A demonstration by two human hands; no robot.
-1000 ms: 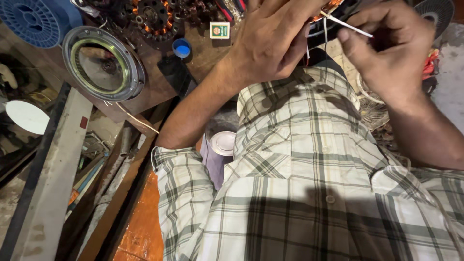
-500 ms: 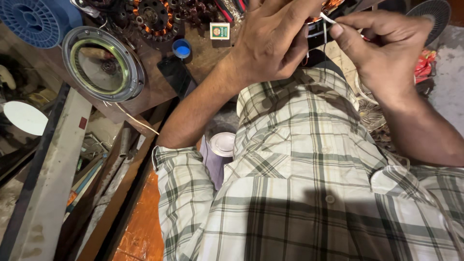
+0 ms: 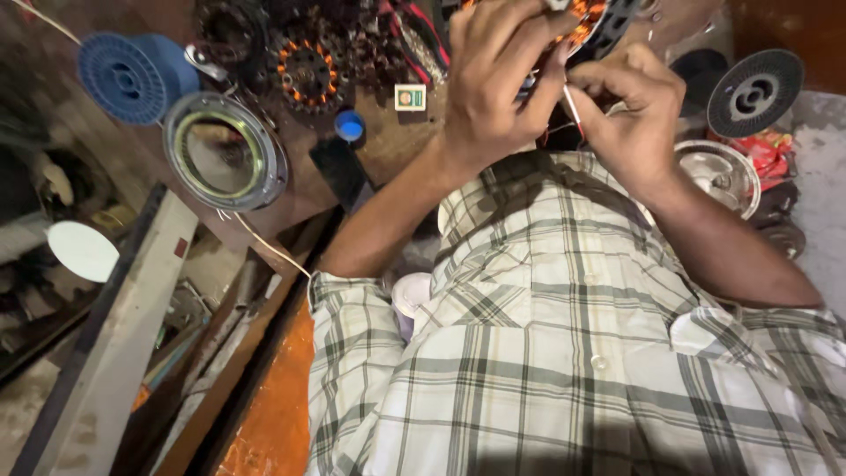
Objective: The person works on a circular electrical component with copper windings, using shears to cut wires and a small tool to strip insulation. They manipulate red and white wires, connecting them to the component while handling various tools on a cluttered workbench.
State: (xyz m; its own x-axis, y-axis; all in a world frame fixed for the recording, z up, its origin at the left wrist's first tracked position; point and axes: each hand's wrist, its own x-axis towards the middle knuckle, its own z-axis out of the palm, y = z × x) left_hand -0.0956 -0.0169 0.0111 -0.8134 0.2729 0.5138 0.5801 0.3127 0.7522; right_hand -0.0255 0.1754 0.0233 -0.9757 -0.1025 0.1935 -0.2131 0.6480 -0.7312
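Fingers [image 3: 577,84] of your right hand [image 3: 630,115] are pinched together on a thin white sleeve-like strip [image 3: 573,107], its upper end aimed at the round stator with orange copper windings [image 3: 589,19] that sits at the top edge of the view. Your left hand [image 3: 493,88] curls over that stator from the left, fingers pressed against its rim and windings to steady it; how firmly it grips is hidden by the hand itself. Both forearms come up from your checked shirt [image 3: 564,353], so the work is held close in front of your chest, above the dark wooden desk [image 3: 388,150]. By the look of it you are at the threading stage, feeding the strip in among the coils, and the next move calls for a steady, straight push with the stator kept from turning. Beyond your left wrist lie a small blue cap [image 3: 350,126] and a small square box [image 3: 410,97], then another wound stator with orange slots [image 3: 307,72]. Farther left sit a round metal housing ring [image 3: 225,150] and a blue plastic spool [image 3: 132,78]; to the far right, a black ribbed spool [image 3: 755,92].
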